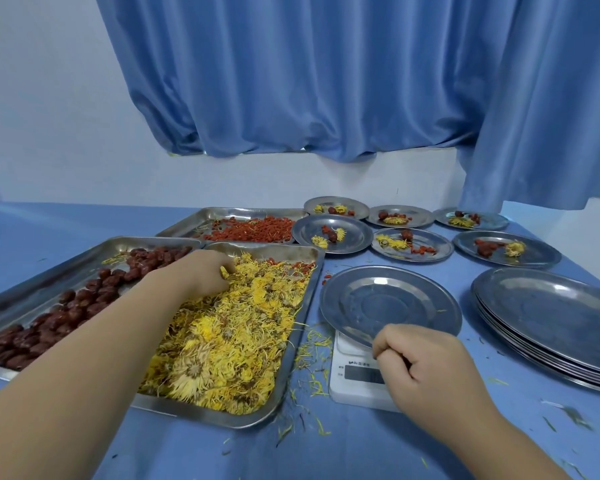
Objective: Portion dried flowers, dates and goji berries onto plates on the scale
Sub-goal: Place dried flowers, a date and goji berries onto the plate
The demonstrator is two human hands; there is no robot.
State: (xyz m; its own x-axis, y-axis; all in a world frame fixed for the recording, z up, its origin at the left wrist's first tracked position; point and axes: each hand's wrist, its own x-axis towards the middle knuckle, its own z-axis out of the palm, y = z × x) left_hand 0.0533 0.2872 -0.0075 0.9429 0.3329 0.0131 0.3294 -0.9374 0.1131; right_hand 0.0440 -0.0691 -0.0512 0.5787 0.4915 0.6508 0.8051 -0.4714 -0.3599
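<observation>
Your left hand [205, 271] dug into dried flowers [229, 334], fingers curled round pinch of them at far end of flower tray [286, 372]. Dates [84, 299] in tray just left of that hand; goji berries [257, 230] in tray beyond it. Your right hand [426, 365] curled in loose fist over scale [354, 379], at near rim of empty plate [388, 303] sitting on scale; cannot tell whether it holds anything. Stack of plates [551, 317] right of that hand on counter [361, 445]. Six portioned plates [310, 237] beyond, well apart from both hands.
</observation>
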